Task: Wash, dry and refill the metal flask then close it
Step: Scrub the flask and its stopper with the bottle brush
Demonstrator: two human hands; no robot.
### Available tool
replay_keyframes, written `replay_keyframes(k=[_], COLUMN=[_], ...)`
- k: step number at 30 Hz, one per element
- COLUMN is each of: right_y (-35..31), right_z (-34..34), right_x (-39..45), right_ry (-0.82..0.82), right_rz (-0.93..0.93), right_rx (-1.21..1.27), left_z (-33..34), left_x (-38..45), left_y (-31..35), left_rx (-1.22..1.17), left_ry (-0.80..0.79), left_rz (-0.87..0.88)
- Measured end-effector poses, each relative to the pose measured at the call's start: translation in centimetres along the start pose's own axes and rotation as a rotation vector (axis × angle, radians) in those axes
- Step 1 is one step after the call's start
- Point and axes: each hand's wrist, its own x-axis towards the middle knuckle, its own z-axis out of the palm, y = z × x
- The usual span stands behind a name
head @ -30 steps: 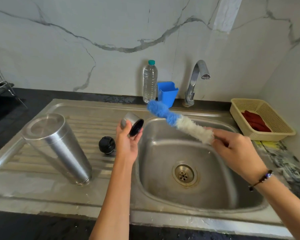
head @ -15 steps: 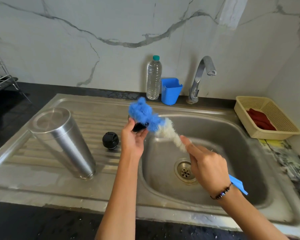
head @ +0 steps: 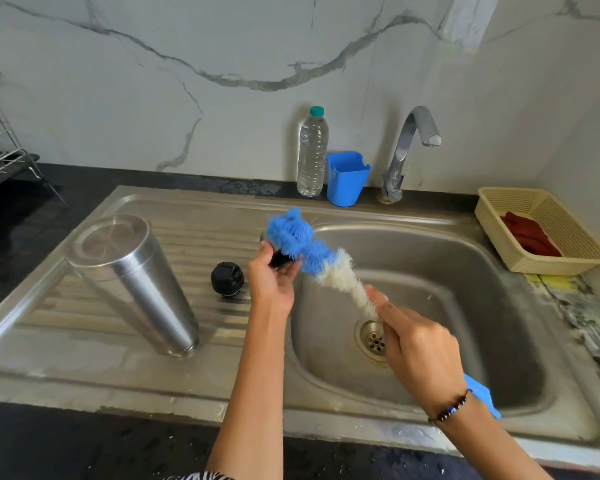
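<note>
The right hand (head: 420, 355) grips the bottle brush (head: 312, 258) slanting up-left into the small cap (head: 278, 259) pinched by the left hand (head: 271, 282), while the metal flask (head: 132, 282) stands inverted on the drainboard (head: 201, 230), farther left.

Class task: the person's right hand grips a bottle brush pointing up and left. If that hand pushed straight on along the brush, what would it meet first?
Most likely the left hand and the small metal cap it holds; the right hand already has the blue-and-white bristle brush against it. Depth is uncertain.
</note>
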Motion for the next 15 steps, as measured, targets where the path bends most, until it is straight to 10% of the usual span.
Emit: replay_keyframes(k=[15], right_y=[-1.9], right_z=[-1.8], right_x=[0.3], right_ry=[-0.126], right_rz=[0.152], right_rx=[0.024], left_z=[0.4], left_x=[0.0], left_y=[0.5], left_rx=[0.029], left_ry=[-0.146], left_rz=[-0.024])
